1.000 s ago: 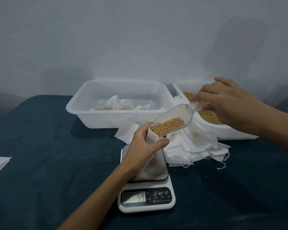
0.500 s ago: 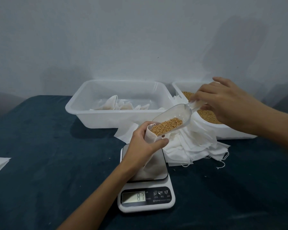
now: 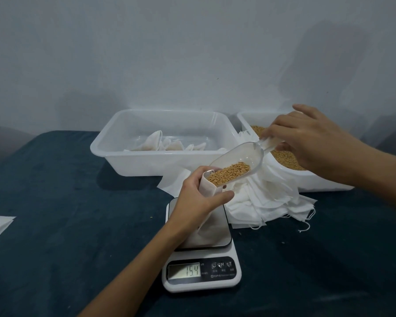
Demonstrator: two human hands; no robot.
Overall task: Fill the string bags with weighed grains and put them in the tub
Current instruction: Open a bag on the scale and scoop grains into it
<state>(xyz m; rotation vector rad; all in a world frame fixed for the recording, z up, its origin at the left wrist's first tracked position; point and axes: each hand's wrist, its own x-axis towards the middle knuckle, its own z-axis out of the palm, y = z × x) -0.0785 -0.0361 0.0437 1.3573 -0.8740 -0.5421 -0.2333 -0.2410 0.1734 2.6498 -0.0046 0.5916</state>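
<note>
The left forearm is reaching in from the bottom edge, angling up and to the right, bare to the wrist. The left hand [image 3: 198, 197] is curling around the neck of a bag [image 3: 209, 186], thumb stretching out to the right along the front of it, fingers wrapping round the far side. The right arm is coming in from the right edge, sloping up and to the left. The right hand [image 3: 306, 138] is sitting higher, knuckles up, pinching the handle of a scoop [image 3: 240, 162] between thumb and fingertips, the little finger lifting away at the back.
</note>
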